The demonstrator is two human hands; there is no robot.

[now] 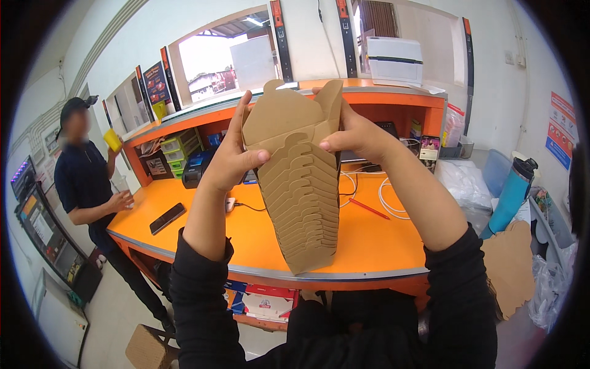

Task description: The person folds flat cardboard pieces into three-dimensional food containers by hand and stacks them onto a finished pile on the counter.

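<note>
The left hand [233,147] and right hand [359,133] grasp opposite sides of the top of a tall stack of nested brown cardboard boxes [304,203] at the orange, grey-edged worktop [381,240]; whether its base touches is unclear. A flat black smartphone [167,219] lies leftward, a slim red pen-like stick [369,208] rightward.

Stack of nested brown cardboard boxes [304,203] with matt surface, smooth semi-gloss orange tabletop [375,246], grey metal-look edge strip [369,276], flat black phone [167,219] with glossy face, matt black cloth sleeves [461,295], wrinkled translucent plastic bags [461,184].
</note>
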